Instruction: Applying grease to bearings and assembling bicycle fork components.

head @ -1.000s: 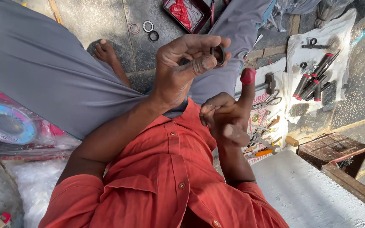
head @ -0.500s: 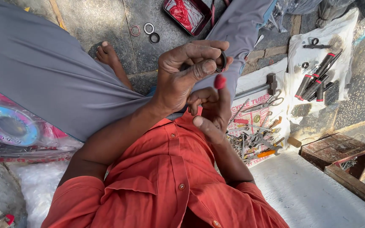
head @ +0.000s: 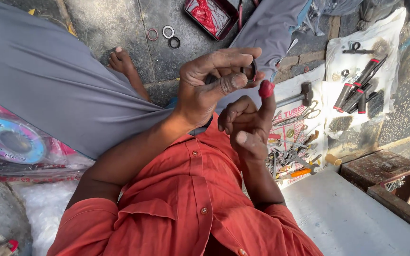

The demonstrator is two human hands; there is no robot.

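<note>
My left hand (head: 209,83) is raised over my lap and pinches a small dark ring (head: 251,71) between thumb and fingers. My right hand (head: 245,128) sits just below and to the right of it. Its index finger points up and the other fingers are curled. That fingertip is coated in red paste (head: 265,88) and stands close beside the ring, not clearly touching it. An orange shirt and grey trousers fill the lower and left parts of the view.
An open red tin (head: 209,16) of red paste and three loose rings (head: 167,35) lie on the stone floor ahead. A hammer (head: 303,95), pliers and red-handled tools (head: 357,90) lie on white cloths at right. A wooden box (head: 380,170) stands lower right, plastic packets (head: 10,147) at left.
The red-tipped right index finger moved in against the ring half a second ago and has since drawn back slightly to the right. My left hand kept its hold on the ring.
</note>
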